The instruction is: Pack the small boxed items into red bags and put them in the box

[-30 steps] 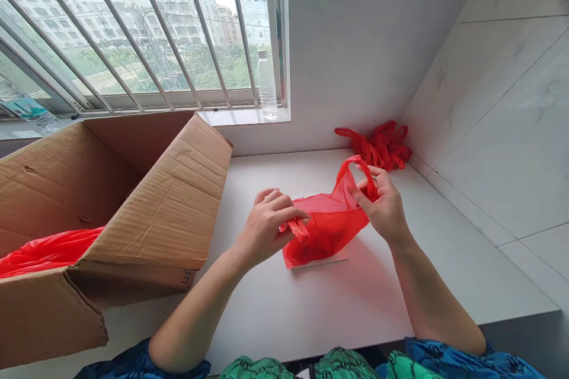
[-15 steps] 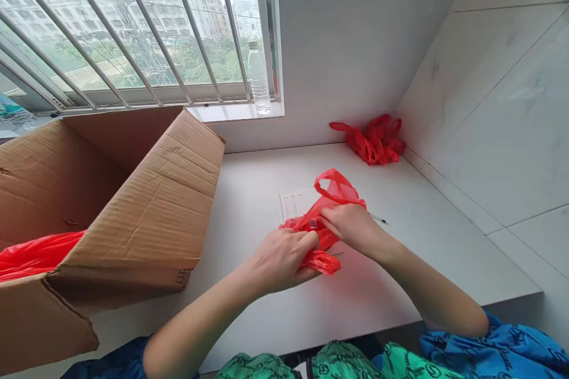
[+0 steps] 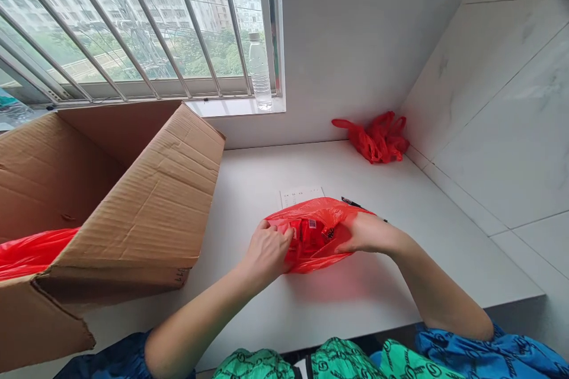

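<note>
The fingers of the left hand (image 3: pixel 267 254) were curled together and clamped on the near end of a red plastic bag (image 3: pixel 313 237), their tips (image 3: pixel 269 226) dug into the gathered film. The fingers of the right hand (image 3: pixel 367 234) lay straight and close together at the bag's other end, their tips hidden by the red film, so whether they pinched anything could not be told. The bag lay bunched between the hands, low over a white counter (image 3: pixel 444 243), and a small printed label (image 3: pixel 312 223) showed on it. Just behind the bag sat a printed white sheet (image 3: pixel 302 196), with a black pen (image 3: pixel 353 203) by its far edge. Farther behind and to the right lay a heap of red bags (image 3: pixel 376 139) in the corner, against a pale tiled wall (image 3: pixel 498 100). Left of the bag stood a cardboard box (image 3: pixel 111 189) holding red plastic (image 3: pixel 31 251). Far beyond it, a water bottle (image 3: pixel 260 74) stood on the sill of a barred window (image 3: pixel 133 23).
</note>
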`<state>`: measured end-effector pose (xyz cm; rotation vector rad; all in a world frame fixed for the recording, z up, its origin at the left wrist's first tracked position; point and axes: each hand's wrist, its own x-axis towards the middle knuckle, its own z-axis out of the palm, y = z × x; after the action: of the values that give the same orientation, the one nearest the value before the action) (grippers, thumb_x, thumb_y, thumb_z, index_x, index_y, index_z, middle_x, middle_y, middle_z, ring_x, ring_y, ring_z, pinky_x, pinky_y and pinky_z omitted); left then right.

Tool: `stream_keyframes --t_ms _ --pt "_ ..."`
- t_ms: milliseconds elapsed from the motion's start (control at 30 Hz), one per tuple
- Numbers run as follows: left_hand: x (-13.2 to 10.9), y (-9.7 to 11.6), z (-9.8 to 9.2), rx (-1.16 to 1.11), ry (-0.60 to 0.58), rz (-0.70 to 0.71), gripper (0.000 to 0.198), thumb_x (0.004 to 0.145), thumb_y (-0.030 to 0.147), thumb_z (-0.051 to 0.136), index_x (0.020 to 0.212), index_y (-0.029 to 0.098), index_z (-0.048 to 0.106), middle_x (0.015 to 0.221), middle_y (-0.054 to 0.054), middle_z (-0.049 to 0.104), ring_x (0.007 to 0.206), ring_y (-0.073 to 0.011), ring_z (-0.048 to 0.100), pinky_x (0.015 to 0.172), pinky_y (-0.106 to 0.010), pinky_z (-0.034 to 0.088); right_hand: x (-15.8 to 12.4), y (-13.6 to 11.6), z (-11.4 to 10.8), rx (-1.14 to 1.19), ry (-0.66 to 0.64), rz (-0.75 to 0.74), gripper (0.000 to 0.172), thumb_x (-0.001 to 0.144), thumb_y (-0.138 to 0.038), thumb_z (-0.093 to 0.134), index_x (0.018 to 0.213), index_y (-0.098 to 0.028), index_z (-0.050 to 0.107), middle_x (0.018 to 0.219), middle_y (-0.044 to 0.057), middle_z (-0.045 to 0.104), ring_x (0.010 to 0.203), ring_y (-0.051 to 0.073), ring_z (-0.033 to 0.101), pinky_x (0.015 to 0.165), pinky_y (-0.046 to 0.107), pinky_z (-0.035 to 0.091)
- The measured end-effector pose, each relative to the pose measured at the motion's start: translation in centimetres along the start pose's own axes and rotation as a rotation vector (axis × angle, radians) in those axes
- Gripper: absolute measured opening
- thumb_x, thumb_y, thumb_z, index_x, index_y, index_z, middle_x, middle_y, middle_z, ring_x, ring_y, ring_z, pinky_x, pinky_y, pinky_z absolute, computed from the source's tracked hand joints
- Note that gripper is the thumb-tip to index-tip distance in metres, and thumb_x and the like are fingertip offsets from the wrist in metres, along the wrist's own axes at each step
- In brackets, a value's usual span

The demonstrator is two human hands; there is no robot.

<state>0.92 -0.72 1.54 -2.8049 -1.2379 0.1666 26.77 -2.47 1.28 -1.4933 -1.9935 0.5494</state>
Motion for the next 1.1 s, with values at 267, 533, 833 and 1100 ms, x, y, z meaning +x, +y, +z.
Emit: stream_keyframes --t_ms 267,533,833,1100 --pt "0.2 -0.4 1.3 0.0 -0.046 -0.03 0.082 0.056 0.022 0.079 0.131 0.008 0.05 0.112 -0.023 0.064 0.102 -0.0379 0.062 0.097 -0.051 0.038 1.0 -0.1 2.6 -0.153 -0.1 -0.003 0.013 0.068 -0.016 0.066 0.078 -0.025 0.065 0.074 0.001 0.067 0.064 0.018 0.059 0.048 0.025 0.033" --pt "0.0 -1.3 -0.6 -0.316 0.067 0.24 0.037 0.076 0.013 0.062 0.111 0.023 0.064 0.111 -0.009 0.067 0.097 -0.0246 0.065 0.08 -0.032 0.049 0.5 1.7 2.6 -0.245 -0.044 0.039 0.022 0.065 -0.008 0.061 0.079 -0.024 0.064 0.077 0.001 0.067 0.066 0.019 0.06 0.048 0.026 0.034" --pt "-0.1 -1.0 -1.2 -0.306 0.035 0.192 0.02 0.085 0.011 0.047 0.068 0.02 0.054 0.07 -0.001 0.063 0.065 -0.0179 0.058 0.059 -0.029 0.038 1.7 -0.9 0.1 0.232 -0.025 0.123 0.026 0.09 -0.048 0.057 0.086 -0.025 0.07 0.071 0.0 0.07 0.065 0.019 0.066 0.055 0.029 0.05" --pt "0.9 -0.4 -1.3 -0.691 0.214 -0.08 0.033 0.096 0.049 0.051 0.08 0.021 0.059 0.078 0.001 0.065 0.068 -0.0146 0.056 0.057 -0.024 0.038 2.0 -1.9 3.2 0.684 -0.137 0.219 0.039 0.084 -0.06 0.063 0.074 -0.023 0.06 0.065 -0.003 0.062 0.062 0.016 0.062 0.056 0.029 0.05"
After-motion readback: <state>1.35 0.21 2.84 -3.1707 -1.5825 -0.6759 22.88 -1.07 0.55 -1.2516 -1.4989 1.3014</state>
